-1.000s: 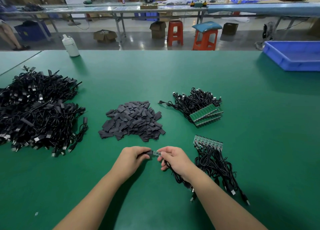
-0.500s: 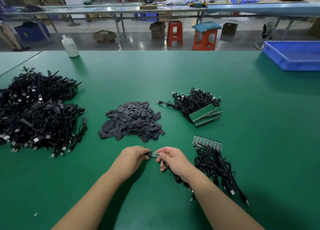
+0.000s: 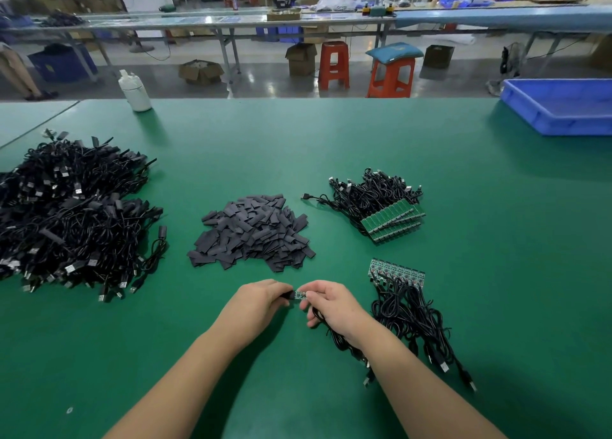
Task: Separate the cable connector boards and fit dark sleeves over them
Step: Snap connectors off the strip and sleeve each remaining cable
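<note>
- Head view, green surface [image 3: 496,273]: left hand [image 3: 256,306] and right hand [image 3: 331,306] close together near the front edge, a small board [image 3: 300,295] held between them.
- Left hand: fingers curled, pinching a dark sleeve [image 3: 287,295] at the board's left end.
- Right hand: thumb and fingers pinching the board's right end, black cable [image 3: 334,337] trailing back under the wrist.
- Just right of the hands: strip of joined boards [image 3: 395,272] with their cables [image 3: 414,319] bunched below it.
- Farther back on the right: stacked board strips [image 3: 394,221] on a tangle of cables.
- Behind the hands, centre: loose pile of sleeves [image 3: 255,233].
- Far left: big heap of cables [image 3: 66,220], many ends already sleeved.
- Blue bin [image 3: 546,122] at the far right corner; contents hidden by its wall.
- White bottle [image 3: 135,91] upright at the far left edge.
</note>
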Motion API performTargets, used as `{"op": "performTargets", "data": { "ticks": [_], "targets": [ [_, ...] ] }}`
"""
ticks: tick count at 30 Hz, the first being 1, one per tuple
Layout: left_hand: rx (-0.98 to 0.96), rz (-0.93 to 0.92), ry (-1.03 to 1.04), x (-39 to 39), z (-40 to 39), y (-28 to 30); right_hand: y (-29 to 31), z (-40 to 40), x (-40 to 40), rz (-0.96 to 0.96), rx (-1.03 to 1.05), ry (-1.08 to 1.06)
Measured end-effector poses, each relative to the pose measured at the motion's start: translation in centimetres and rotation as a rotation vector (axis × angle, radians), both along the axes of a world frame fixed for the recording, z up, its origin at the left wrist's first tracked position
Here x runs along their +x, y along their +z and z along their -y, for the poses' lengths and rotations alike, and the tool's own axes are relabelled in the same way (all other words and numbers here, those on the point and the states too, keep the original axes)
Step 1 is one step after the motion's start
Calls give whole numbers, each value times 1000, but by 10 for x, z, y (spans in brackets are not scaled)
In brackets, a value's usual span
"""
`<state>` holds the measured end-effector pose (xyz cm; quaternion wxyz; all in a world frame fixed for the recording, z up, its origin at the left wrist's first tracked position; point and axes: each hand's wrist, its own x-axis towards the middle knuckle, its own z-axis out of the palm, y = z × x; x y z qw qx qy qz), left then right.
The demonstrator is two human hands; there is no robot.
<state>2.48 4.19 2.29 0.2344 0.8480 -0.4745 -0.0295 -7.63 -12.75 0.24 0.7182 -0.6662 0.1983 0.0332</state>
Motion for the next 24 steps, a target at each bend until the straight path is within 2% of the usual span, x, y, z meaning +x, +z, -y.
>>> {"op": "performTargets", "data": {
  "ticks": [11,24],
  "targets": [
    [-54,-72,20,-3,1,1,4,1,-1,40,-3,61],
    [-105,-129,-11,-8,7,1,1,-2,2,3,-106,129]
  ]
}}
